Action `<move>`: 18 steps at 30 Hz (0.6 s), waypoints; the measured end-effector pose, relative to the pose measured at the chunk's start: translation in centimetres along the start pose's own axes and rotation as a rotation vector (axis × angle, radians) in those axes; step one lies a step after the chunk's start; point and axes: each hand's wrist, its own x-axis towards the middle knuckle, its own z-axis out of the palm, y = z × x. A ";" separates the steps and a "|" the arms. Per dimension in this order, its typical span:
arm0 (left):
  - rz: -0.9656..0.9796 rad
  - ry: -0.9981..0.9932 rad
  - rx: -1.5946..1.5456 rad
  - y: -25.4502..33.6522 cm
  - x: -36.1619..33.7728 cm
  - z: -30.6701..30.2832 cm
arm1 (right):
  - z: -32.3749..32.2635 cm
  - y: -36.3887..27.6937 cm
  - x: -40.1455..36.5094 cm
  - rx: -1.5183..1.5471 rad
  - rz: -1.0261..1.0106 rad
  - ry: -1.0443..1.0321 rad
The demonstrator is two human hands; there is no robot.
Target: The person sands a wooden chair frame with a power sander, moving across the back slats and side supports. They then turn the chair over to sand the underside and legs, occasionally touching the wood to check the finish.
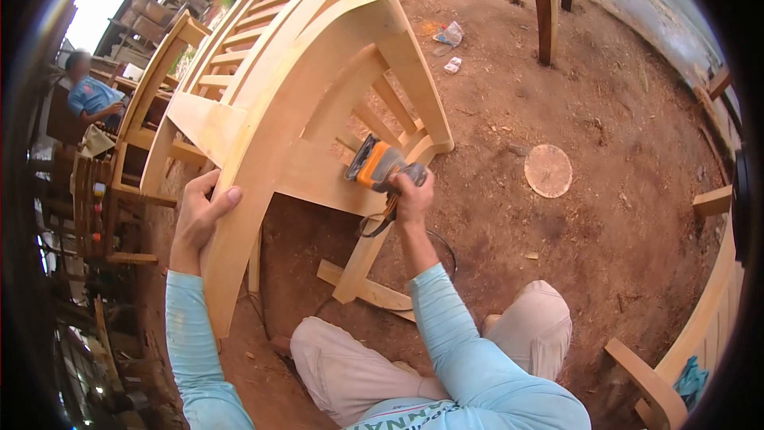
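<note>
A pale, unfinished wooden chair (318, 175) with a slatted back fills the middle of the head view, tipped toward me. My left hand (203, 211) grips the long near board of its frame, thumb on top and fingers hidden behind. In my right hand (414, 195) is an orange and grey electric sander (378, 166), its flat pad turned toward the inner face of the chair. A black cord (374, 225) hangs from the sander's rear and loops down past my wrist.
Dark wooden legs (545, 12) stand at the top. A round wood disc (548, 170) lies on the reddish dirt floor, with litter (450, 36) farther off. Another pale wooden piece (652, 382) is at lower right. A person in a blue shirt (94, 97) sits at far left.
</note>
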 end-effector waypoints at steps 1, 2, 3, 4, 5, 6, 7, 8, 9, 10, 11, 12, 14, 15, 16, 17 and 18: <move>0.004 0.000 -0.008 -0.3 0.1 -0.1 | 0.7 -0.4 -1.7 -0.026 0.008 0.007; 0.009 -0.001 -0.015 -0.6 0.1 -0.2 | 1.2 -0.7 -3.0 -0.049 0.016 0.015; 0.011 -0.006 -0.023 -0.7 0.1 -0.4 | 1.5 -0.4 -4.0 -0.087 0.031 0.009; 0.012 -0.016 -0.032 -0.8 0.2 -0.5 | 1.6 0.1 -4.8 -0.126 0.047 0.009; 0.015 -0.032 -0.045 -0.9 0.3 -0.6 | 1.4 0.3 -5.6 -0.168 0.060 0.015; 0.006 -0.038 -0.042 -0.9 0.3 -0.6 | 1.3 0.1 -6.3 -0.213 0.087 0.005; 0.003 -0.039 -0.036 -0.9 0.3 -0.8 | 1.2 -0.1 -6.3 -0.226 0.096 -0.010; -0.004 -0.041 -0.026 -0.8 0.3 -1.0 | 1.2 0.1 -6.4 -0.237 0.111 -0.025; -0.001 -0.035 -0.036 -0.9 0.3 -1.1 | 1.3 -0.1 -6.4 -0.249 0.129 -0.040; -0.002 -0.032 -0.048 -1.0 0.4 -1.0 | 1.3 -0.4 -6.0 -0.231 0.169 -0.085; -0.002 -0.032 -0.060 -1.1 0.4 -0.9 | 1.4 -0.7 -5.5 -0.252 0.139 -0.092; 0.005 -0.032 -0.036 -1.0 0.4 -0.9 | 1.6 -1.8 -5.2 -0.275 0.110 -0.095; 0.023 -0.022 0.009 -0.9 0.5 -1.0 | 2.3 -1.4 -3.2 -0.255 0.026 -0.101; 0.037 -0.020 0.021 -0.8 0.4 -1.1 | 2.8 -2.1 -2.6 -0.243 0.027 -0.111; 0.049 -0.019 0.035 -0.5 0.4 -1.1 | 3.3 -3.3 -2.3 -0.232 0.031 -0.121; 0.059 -0.019 0.049 -0.3 0.4 -1.1 | 3.7 -4.5 -2.1 -0.220 0.036 -0.131; 0.071 -0.011 0.045 -0.5 0.3 -1.0 | 4.4 -7.4 -2.8 -0.163 0.120 -0.198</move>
